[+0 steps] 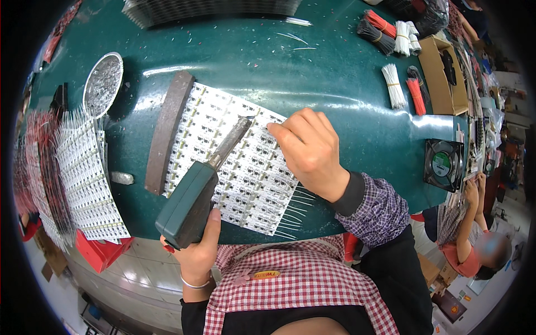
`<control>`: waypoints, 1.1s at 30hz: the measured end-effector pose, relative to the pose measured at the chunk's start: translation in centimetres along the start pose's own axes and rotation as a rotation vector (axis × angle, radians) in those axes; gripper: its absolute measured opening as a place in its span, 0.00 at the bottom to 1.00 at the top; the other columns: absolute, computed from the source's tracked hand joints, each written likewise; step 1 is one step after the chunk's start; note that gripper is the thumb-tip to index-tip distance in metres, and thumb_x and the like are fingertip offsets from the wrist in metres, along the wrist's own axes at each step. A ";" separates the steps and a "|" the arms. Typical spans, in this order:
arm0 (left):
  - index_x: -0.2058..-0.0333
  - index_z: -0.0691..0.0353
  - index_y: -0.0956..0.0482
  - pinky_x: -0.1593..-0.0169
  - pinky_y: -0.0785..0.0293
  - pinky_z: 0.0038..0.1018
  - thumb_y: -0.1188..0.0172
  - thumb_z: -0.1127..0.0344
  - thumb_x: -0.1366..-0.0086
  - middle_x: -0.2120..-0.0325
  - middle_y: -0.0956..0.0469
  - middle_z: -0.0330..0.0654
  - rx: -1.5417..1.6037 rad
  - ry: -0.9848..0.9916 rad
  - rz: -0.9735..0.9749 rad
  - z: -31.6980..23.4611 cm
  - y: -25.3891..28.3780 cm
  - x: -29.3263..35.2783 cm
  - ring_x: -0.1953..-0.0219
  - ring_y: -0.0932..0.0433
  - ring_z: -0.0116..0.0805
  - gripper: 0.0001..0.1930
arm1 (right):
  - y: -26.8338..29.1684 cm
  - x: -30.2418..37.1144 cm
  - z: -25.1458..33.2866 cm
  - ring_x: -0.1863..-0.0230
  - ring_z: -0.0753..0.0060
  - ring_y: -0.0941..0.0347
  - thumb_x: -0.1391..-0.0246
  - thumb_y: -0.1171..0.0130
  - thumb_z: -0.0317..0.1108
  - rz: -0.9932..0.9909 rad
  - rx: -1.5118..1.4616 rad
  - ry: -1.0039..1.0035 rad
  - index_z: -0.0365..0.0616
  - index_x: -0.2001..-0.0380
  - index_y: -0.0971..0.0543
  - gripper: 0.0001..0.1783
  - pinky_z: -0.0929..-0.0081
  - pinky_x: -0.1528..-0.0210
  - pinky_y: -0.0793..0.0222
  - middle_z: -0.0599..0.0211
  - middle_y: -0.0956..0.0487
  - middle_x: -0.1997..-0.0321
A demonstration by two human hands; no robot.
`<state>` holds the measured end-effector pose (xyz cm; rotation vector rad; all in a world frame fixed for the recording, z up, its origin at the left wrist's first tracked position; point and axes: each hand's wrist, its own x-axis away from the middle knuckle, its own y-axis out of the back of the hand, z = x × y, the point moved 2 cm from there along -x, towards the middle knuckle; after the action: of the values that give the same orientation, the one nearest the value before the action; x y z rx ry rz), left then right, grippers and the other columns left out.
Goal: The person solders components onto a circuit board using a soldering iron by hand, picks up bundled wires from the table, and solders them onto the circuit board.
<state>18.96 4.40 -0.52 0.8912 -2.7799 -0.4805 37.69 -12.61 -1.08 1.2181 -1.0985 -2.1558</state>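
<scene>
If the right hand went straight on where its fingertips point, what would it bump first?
The right hand would probably meet the metal tip of the green tool first, over the white circuit boards; depth is unclear, so it might pass above.

There is one left hand point(198, 257), one right hand point(312, 153), one green soldering gun point(187, 204) and, under it, one white board panel point(257, 184). Also present are one brown bar point(168, 134), one silver dish point(121, 70), one carton point(434, 72), one fan point(443, 163) and, near the carton, two red wire bundles point(416, 96); overlapping panels point(92, 178) at left are uncountable.
</scene>
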 end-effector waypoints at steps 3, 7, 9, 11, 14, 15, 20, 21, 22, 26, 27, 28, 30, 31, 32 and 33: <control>0.56 0.72 0.25 0.79 0.35 0.17 0.37 0.82 0.47 0.65 0.21 0.46 -0.014 0.009 0.016 0.0 -0.1 0.0 0.80 0.28 0.22 0.18 | -0.6 0.3 -0.3 0.68 0.67 0.31 0.62 0.43 0.25 0.010 0.000 -0.002 0.38 0.69 0.22 0.12 0.72 0.67 0.37 0.68 0.28 0.73; 0.57 0.72 0.24 0.78 0.34 0.17 0.37 0.82 0.46 0.67 0.21 0.44 0.033 0.053 0.012 -0.1 -0.3 -0.1 0.79 0.28 0.22 0.16 | -0.8 0.3 -0.2 0.67 0.68 0.31 0.61 0.44 0.25 0.007 -0.007 -0.001 0.39 0.70 0.22 0.10 0.72 0.66 0.37 0.68 0.29 0.73; 0.62 0.70 0.22 0.72 0.31 0.22 0.34 0.79 0.48 0.68 0.21 0.43 0.013 0.083 0.002 -1.1 -0.6 -0.2 0.76 0.25 0.27 0.13 | -0.9 0.3 -0.2 0.68 0.68 0.31 0.61 0.44 0.25 0.011 -0.004 -0.002 0.39 0.70 0.22 0.10 0.72 0.66 0.38 0.68 0.29 0.73; 0.67 0.68 0.20 0.67 0.28 0.26 0.31 0.75 0.49 0.69 0.20 0.42 -0.007 0.113 -0.006 -1.3 -0.7 -0.2 0.72 0.22 0.33 0.10 | -0.9 0.4 -0.3 0.68 0.68 0.31 0.61 0.44 0.26 0.015 -0.002 -0.004 0.40 0.70 0.22 0.09 0.72 0.66 0.38 0.68 0.29 0.73; 0.67 0.67 0.19 0.67 0.30 0.29 0.31 0.75 0.49 0.68 0.21 0.42 -0.133 0.055 0.029 -1.0 -0.7 0.1 0.71 0.23 0.37 0.10 | -1.0 0.3 -0.2 0.68 0.68 0.32 0.60 0.44 0.26 0.007 0.009 -0.001 0.40 0.71 0.23 0.09 0.72 0.67 0.38 0.69 0.30 0.73; 0.67 0.66 0.19 0.67 0.31 0.30 0.31 0.75 0.49 0.67 0.22 0.42 -0.145 0.052 0.036 -1.0 -0.7 0.1 0.70 0.23 0.38 0.10 | -1.0 0.3 -0.2 0.68 0.68 0.32 0.60 0.44 0.26 0.007 0.012 -0.002 0.40 0.71 0.23 0.09 0.72 0.67 0.38 0.69 0.30 0.73; 0.66 0.66 0.19 0.67 0.31 0.29 0.31 0.75 0.49 0.69 0.22 0.42 -0.162 0.071 0.020 -0.9 -0.7 0.1 0.72 0.23 0.37 0.10 | -1.0 0.3 -0.2 0.68 0.68 0.32 0.60 0.43 0.26 0.011 0.015 -0.005 0.40 0.71 0.22 0.09 0.73 0.67 0.38 0.69 0.30 0.73; 0.66 0.66 0.19 0.68 0.30 0.28 0.31 0.75 0.50 0.70 0.21 0.42 -0.137 0.062 0.029 -1.0 -0.6 -0.1 0.73 0.23 0.36 0.11 | -0.9 0.3 -0.2 0.68 0.68 0.32 0.60 0.43 0.26 0.012 0.018 -0.008 0.40 0.71 0.22 0.09 0.73 0.67 0.38 0.69 0.30 0.74; 0.66 0.67 0.19 0.69 0.29 0.27 0.31 0.74 0.50 0.71 0.21 0.42 -0.114 0.053 0.036 -1.0 -0.5 -0.2 0.74 0.23 0.34 0.11 | -0.9 0.3 -0.2 0.68 0.68 0.32 0.61 0.43 0.26 0.013 0.019 -0.011 0.39 0.70 0.22 0.09 0.73 0.67 0.38 0.69 0.30 0.74; 0.65 0.68 0.19 0.70 0.28 0.25 0.31 0.73 0.49 0.72 0.20 0.42 -0.054 0.085 -0.049 -0.9 -0.4 0.0 0.75 0.23 0.31 0.12 | -0.9 0.3 -0.1 0.68 0.68 0.32 0.61 0.43 0.26 0.016 0.019 -0.014 0.39 0.70 0.22 0.10 0.73 0.66 0.37 0.68 0.30 0.73; 0.65 0.69 0.19 0.69 0.28 0.24 0.31 0.73 0.49 0.72 0.19 0.42 -0.011 0.100 -0.070 -1.1 -0.4 0.1 0.75 0.22 0.30 0.11 | -0.9 0.2 -0.1 0.67 0.68 0.32 0.62 0.42 0.26 0.003 0.017 -0.020 0.39 0.70 0.22 0.10 0.73 0.66 0.37 0.68 0.30 0.73; 0.65 0.69 0.19 0.69 0.27 0.23 0.31 0.73 0.48 0.71 0.18 0.42 0.033 0.116 -0.090 -1.2 -0.4 0.1 0.74 0.22 0.29 0.11 | -0.9 0.2 -0.1 0.67 0.67 0.32 0.62 0.42 0.26 -0.011 0.015 -0.025 0.38 0.70 0.22 0.10 0.72 0.66 0.37 0.68 0.30 0.73; 0.65 0.69 0.19 0.69 0.27 0.23 0.31 0.73 0.48 0.72 0.18 0.42 0.031 0.111 -0.086 -1.5 -0.3 0.0 0.74 0.22 0.29 0.11 | -0.7 0.2 0.0 0.66 0.67 0.31 0.62 0.42 0.26 -0.020 0.020 -0.020 0.38 0.70 0.22 0.10 0.71 0.65 0.36 0.68 0.30 0.73; 0.65 0.69 0.19 0.69 0.27 0.23 0.31 0.73 0.48 0.73 0.18 0.42 0.027 0.107 -0.082 -1.6 -0.3 0.0 0.75 0.22 0.28 0.11 | -0.6 0.1 0.1 0.66 0.66 0.31 0.62 0.42 0.26 -0.030 0.024 -0.015 0.38 0.70 0.22 0.11 0.70 0.64 0.36 0.68 0.30 0.73; 0.65 0.69 0.19 0.69 0.27 0.23 0.31 0.73 0.48 0.73 0.18 0.42 0.027 0.107 -0.084 -1.6 -0.3 0.1 0.75 0.22 0.28 0.11 | -0.6 0.1 0.2 0.66 0.66 0.31 0.62 0.42 0.26 -0.030 0.023 -0.014 0.38 0.70 0.22 0.11 0.70 0.64 0.36 0.68 0.30 0.73; 0.65 0.69 0.19 0.69 0.27 0.23 0.31 0.73 0.48 0.73 0.18 0.41 0.031 0.101 -0.091 -1.5 -0.2 0.1 0.75 0.22 0.28 0.11 | -0.5 0.0 0.4 0.65 0.66 0.31 0.62 0.42 0.26 -0.040 0.026 0.002 0.38 0.70 0.22 0.11 0.69 0.63 0.35 0.68 0.29 0.72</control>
<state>19.38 3.77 0.84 1.0232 -2.6718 -0.3957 37.35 -12.18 -1.35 1.2641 -1.1135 -2.1754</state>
